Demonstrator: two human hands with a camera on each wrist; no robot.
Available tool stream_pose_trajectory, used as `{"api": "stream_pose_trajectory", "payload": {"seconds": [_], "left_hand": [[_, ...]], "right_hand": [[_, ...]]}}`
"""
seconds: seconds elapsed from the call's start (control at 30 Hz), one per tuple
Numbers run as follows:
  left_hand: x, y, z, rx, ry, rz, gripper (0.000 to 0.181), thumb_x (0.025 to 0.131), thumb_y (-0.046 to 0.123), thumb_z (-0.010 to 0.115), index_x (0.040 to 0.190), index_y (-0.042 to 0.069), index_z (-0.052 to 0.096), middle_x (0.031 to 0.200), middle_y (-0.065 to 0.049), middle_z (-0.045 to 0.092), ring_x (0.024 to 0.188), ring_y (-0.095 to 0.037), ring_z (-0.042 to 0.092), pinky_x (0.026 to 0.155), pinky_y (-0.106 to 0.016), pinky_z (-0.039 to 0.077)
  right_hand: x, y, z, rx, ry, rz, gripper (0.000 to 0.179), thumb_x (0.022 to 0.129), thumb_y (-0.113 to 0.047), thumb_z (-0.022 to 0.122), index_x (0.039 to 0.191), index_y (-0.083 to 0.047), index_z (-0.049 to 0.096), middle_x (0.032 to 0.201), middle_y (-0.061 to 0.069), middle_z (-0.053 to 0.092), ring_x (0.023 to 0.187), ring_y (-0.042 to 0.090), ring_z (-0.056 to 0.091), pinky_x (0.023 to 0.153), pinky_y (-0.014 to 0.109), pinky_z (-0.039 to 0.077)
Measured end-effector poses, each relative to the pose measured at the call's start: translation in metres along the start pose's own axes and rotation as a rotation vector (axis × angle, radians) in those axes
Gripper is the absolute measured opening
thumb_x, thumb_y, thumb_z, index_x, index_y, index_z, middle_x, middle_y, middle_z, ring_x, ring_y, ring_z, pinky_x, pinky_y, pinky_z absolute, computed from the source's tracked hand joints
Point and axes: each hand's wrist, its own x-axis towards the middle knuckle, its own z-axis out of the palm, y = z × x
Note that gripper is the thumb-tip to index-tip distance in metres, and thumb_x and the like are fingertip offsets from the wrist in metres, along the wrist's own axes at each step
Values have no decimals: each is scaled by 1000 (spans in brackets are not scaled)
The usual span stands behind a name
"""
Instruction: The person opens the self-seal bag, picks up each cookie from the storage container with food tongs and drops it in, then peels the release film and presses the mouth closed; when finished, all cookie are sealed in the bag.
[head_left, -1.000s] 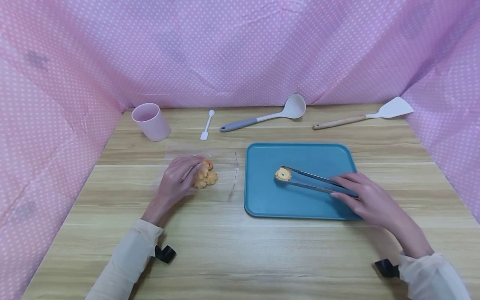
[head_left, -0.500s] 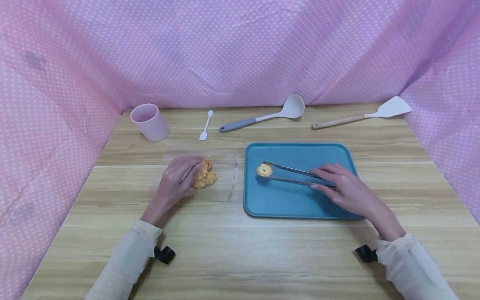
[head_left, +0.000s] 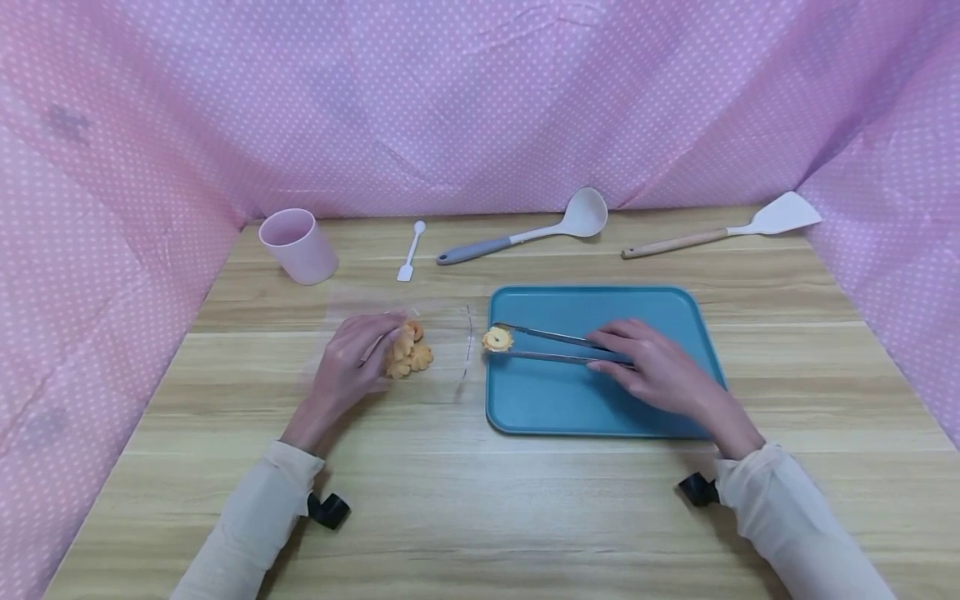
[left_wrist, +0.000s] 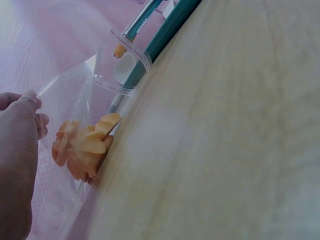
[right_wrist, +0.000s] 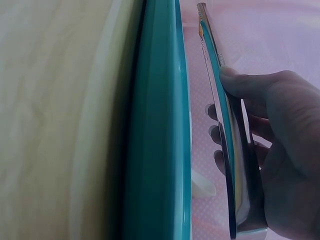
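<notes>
My left hand (head_left: 351, 357) pinches the upper film of a clear plastic bag (left_wrist: 67, 92), lifting it so the bag's mouth gapes toward the tray. Inside the bag lies a small heap of golden flower-shaped cookies (head_left: 408, 357). With thumb and fingers my right hand (head_left: 648, 367) grips metal tongs (right_wrist: 235, 150) near their middle. A round, ridged cookie (head_left: 497, 339) with a dark-dotted centre sits between the tong tips. In the head view it overlaps the left rim of the blue tray (head_left: 592, 408), facing the bag's mouth.
Along the back of the wooden table lie a pink cup (head_left: 300, 247), a small white spatula-ended spoon (head_left: 411, 252), a white ladle (head_left: 581, 215) with a grey handle, and a white spatula (head_left: 783, 215) with a wooden handle. A pink dotted cloth (head_left: 450, 108) hangs behind.
My right hand has carried the tongs and cookie leftward across the tray to its left rim. The left hand and the bag have stayed in place.
</notes>
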Motion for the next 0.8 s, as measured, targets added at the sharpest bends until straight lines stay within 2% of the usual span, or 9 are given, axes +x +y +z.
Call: {"api": "stream_pose_trajectory", "payload": {"seconds": [0.4,0.63,0.8], "left_hand": [[0,0,1,2,0,-4,38,110,25,54,113,-7,73,117,-18,74,103,-38,71,100,-45,51],[0,1,0,7,-4,-14,41,111,28,52,112,-7,73,116,-17,74,103,-38,71,95,-53,52],[1,3,-1,2,-16,-36,42,111,30,51,112,-6,73,115,-17,75,103,-37,71,95,-53,52]], "right_hand": [[18,-10,10,16,-43,-9,38,100,-20,72,133,-2,68,126,14,66,115,31,60,94,54,54],[29,-17,15,18,-65,-30,39,101,-21,70,135,-1,67,128,16,65,118,33,60,97,55,53],[38,-23,19,15,-62,-46,38,101,-21,71,134,-1,67,128,16,65,118,33,60,97,54,52]]}}
